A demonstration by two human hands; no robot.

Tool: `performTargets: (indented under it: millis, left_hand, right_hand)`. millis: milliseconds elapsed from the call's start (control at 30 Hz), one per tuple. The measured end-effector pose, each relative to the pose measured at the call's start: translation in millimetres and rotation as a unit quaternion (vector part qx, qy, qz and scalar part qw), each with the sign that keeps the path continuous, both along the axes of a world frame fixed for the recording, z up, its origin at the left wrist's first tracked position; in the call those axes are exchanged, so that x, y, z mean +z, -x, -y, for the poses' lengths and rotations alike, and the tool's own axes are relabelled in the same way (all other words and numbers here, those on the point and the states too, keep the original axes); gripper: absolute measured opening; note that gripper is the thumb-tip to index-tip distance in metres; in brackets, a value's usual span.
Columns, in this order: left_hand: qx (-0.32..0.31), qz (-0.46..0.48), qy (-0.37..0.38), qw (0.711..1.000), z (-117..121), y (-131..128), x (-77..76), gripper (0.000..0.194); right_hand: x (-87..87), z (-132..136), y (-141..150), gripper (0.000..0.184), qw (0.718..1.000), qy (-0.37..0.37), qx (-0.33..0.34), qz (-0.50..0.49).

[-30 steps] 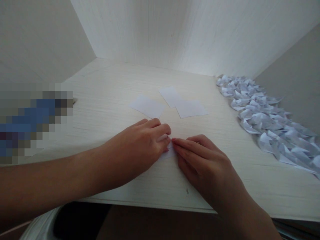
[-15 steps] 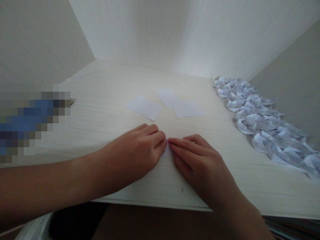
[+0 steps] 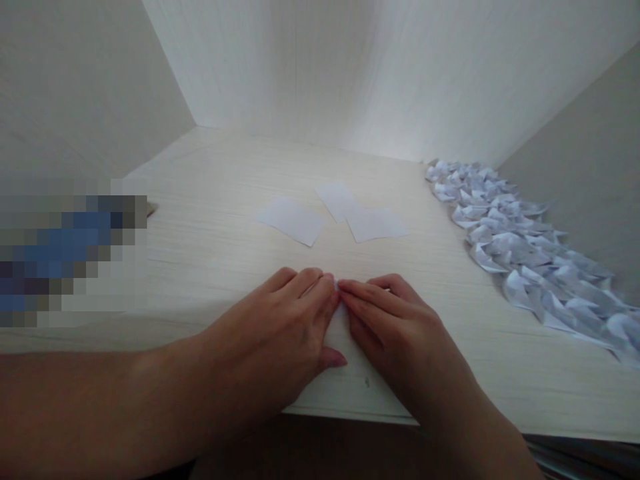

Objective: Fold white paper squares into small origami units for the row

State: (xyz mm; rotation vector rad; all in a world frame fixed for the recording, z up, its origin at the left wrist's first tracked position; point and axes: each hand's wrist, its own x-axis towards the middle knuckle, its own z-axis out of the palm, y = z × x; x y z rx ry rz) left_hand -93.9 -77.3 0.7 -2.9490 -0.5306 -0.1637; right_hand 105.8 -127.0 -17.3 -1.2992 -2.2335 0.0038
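Observation:
Between my two hands, a small folded piece of white paper (image 3: 341,312) lies on the white tabletop, mostly hidden by the fingers. My left hand (image 3: 287,327) is closed over its left side, fingertips pressing at the upper edge and the thumb sticking out toward me. From the right, my right hand (image 3: 403,323) holds the same paper, fingers pressed together and tips almost touching those of the left. Just beyond the hands lie three flat sheets: a left one (image 3: 293,220), a back one (image 3: 336,199) and a right one (image 3: 377,223).
A long pile of folded white paper pieces (image 3: 505,230) runs along the right side. Pale panels enclose the tabletop (image 3: 215,200) at the back and sides. A blurred-out blue patch (image 3: 70,243) is at the left. The table's front edge runs just below my hands.
My left hand has shifted slightly, its thumb now out from under the palm and its fingertips at the paper's upper edge. The right hand stays nearly in place; the view has tilted slightly.

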Motion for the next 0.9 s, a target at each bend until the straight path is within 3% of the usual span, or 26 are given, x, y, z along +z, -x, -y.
performTargets:
  millis: [133,333,533,900]
  left_hand:
    - [0.007,0.012,0.027,1.000,0,2,3.4,0.047]
    - [0.006,0.024,0.043,0.999,-2,5,8.4,0.075]
    - [-0.015,0.032,0.039,0.999,-6,6,9.9,0.076]
    - [-0.027,0.060,0.015,0.998,-13,-1,4.0,0.065]
  right_hand:
    - [-1.6,0,-1,0.025,0.999,-0.009,-0.009,0.046]
    - [0.2,5,4,0.029,0.993,-0.020,-0.047,0.111]
    - [-1.4,13,9,0.034,0.982,-0.035,-0.061,0.176]
    - [-0.9,41,2,0.044,0.971,-0.020,-0.113,0.211]
